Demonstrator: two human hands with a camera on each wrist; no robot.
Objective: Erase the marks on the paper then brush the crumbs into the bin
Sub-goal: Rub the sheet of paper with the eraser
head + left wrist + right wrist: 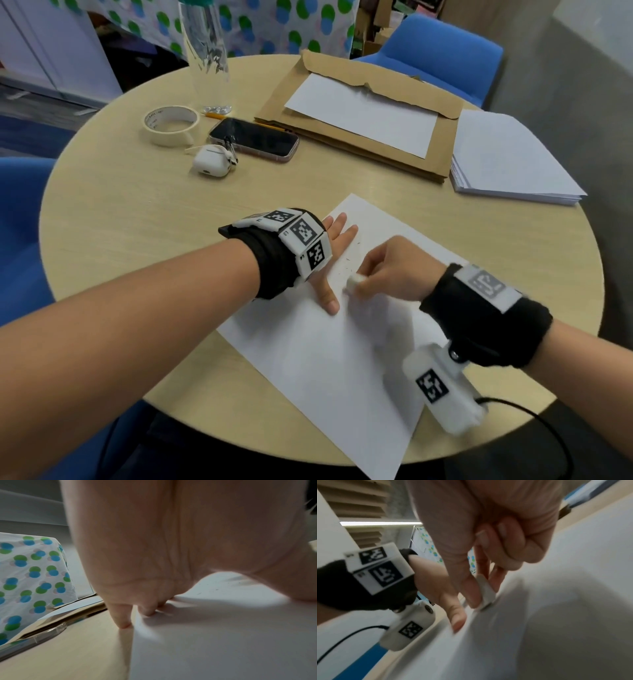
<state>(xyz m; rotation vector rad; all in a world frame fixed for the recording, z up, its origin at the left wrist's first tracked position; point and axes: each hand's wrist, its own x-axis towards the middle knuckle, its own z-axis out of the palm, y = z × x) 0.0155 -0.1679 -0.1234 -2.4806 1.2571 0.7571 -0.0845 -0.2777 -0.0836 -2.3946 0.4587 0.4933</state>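
A white sheet of paper point(329, 359) lies on the round wooden table point(130, 219) in front of me. My left hand point(334, 253) rests flat on the paper's upper left part, fingers spread and straight, thumb pointing toward me. My right hand point(387, 270) pinches a small white eraser point(354, 282) and presses its tip on the paper just right of the left thumb. Dark eraser crumbs point(349, 265) are scattered on the paper between the two hands. In the right wrist view the eraser point(486, 592) sits between thumb and fingers, touching the paper point(539, 628).
At the back of the table are a roll of masking tape point(170, 125), a phone point(254, 138), a white earbud case point(211, 165), a brown envelope point(359, 137) with a sheet on it, and a paper stack point(510, 164). Blue chairs surround the table.
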